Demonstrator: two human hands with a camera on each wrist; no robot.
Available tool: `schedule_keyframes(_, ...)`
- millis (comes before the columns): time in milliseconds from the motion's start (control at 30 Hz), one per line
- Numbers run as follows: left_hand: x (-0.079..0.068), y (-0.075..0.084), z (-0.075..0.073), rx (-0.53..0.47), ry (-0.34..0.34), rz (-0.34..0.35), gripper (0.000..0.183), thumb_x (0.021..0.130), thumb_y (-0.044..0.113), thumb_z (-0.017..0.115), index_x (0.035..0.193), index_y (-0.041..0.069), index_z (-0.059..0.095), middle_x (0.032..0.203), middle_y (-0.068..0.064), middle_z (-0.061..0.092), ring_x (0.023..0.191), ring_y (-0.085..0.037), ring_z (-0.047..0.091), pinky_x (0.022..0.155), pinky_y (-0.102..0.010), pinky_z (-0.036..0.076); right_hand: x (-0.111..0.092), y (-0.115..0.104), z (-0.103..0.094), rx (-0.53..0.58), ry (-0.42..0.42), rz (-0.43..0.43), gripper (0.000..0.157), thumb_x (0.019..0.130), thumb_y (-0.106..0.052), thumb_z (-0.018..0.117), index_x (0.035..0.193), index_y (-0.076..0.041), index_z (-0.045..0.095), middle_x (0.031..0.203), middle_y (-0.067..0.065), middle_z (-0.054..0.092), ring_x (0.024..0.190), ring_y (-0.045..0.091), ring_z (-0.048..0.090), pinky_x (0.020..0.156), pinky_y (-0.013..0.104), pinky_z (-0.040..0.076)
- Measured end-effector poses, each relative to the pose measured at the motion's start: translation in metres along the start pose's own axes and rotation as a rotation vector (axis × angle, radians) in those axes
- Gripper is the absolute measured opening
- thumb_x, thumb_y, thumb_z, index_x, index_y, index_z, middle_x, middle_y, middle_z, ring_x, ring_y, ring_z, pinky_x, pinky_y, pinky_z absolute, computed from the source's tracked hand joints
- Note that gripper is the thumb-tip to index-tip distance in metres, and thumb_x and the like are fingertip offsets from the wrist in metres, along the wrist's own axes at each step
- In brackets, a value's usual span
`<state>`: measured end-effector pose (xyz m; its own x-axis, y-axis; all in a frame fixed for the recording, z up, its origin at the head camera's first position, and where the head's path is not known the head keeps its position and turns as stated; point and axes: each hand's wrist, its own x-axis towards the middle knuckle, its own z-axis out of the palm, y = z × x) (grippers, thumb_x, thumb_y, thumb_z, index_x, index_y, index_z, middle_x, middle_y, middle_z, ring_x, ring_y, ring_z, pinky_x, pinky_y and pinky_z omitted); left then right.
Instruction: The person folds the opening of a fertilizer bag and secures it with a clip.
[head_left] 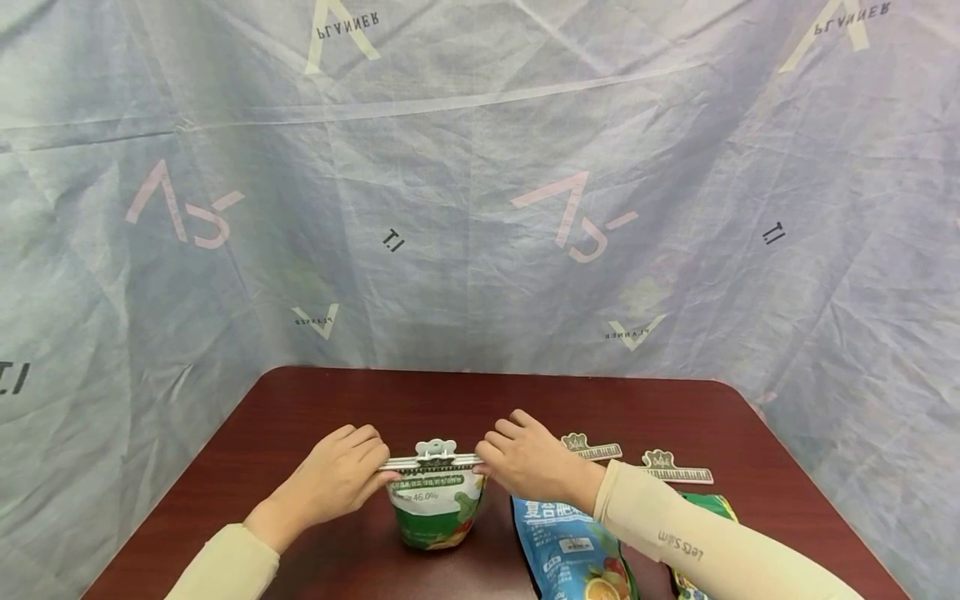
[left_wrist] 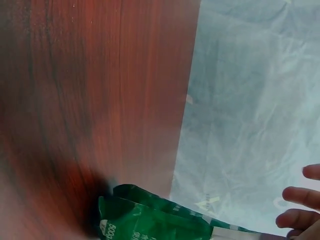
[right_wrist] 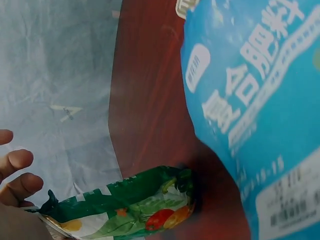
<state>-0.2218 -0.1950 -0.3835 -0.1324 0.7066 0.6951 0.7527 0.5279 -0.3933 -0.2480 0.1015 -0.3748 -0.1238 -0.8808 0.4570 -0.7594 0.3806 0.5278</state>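
Observation:
A green and white printed bag [head_left: 433, 510] stands upright on the table, its top edge caught along a long white bag clip [head_left: 437, 460]. My left hand [head_left: 337, 473] pinches the clip's left end between thumb and fingers. At the opposite end, my right hand [head_left: 528, 460] grips the clip the same way. The right wrist view shows the bag's side [right_wrist: 125, 207] with printed vegetables, and fingertips at its top. From the left wrist, the bag's green back [left_wrist: 150, 220] appears below the fingers.
Beside the bag, to the right, lies a blue fertilizer pouch [head_left: 558, 542], partly under my right forearm. A green and yellow packet [head_left: 712, 502] is farther right. Two more bag clips, one nearer [head_left: 600, 452] and one farther right [head_left: 678, 474], lie behind them. Grey printed cloth [head_left: 465, 208] hangs around the table.

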Motion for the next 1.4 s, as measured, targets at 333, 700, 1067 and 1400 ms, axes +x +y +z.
schedule_keyframes(333,-0.002,0.006,-0.023,-0.076,-0.150,-0.097,0.032,0.096,0.041,0.042,0.074,0.017,0.044,0.071,0.008,0.038,0.067,-0.009,0.041,0.057,-0.023,0.030,0.004,-0.013,-0.004,0.162,0.028,0.052,0.028,0.100,-0.032,0.031,0.083,-0.017,0.047,0.070,-0.010,0.047,0.061,0.009,0.042,0.059,0.026,0.030)
schedule_keyframes(700,-0.004,0.008,-0.045,-0.258,-0.285,-0.215,0.027,0.087,0.033,0.062,0.074,0.024,0.040,0.073,0.018,0.027,0.063,0.001,0.031,0.057,-0.018,0.028,0.010,-0.029,-0.010,0.434,-0.030,0.142,0.022,0.098,-0.031,0.040,0.081,-0.017,0.041,0.061,-0.014,0.031,0.055,0.001,0.032,0.056,0.020,0.025)
schedule_keyframes(1067,-0.008,0.000,-0.054,-0.454,-0.428,-0.312,0.031,0.090,0.027,0.058,0.072,0.024,0.033,0.069,0.019,0.021,0.058,0.007,0.021,0.051,-0.011,0.025,0.017,-0.035,-0.013,0.856,-0.174,0.277,0.020,0.100,-0.028,0.037,0.083,-0.019,0.041,0.060,-0.014,0.036,0.046,-0.003,0.029,0.046,0.012,0.026)
schedule_keyframes(1400,-0.014,-0.015,-0.047,-0.928,-0.552,-0.500,0.025,0.094,0.023,0.052,0.071,0.021,0.044,0.053,0.011,0.045,0.051,0.003,0.046,0.049,-0.019,0.042,0.023,-0.030,-0.006,1.159,-0.272,0.406,0.024,0.099,-0.034,0.037,0.081,-0.020,0.045,0.054,-0.009,0.041,0.043,0.001,0.035,0.047,0.016,0.033)
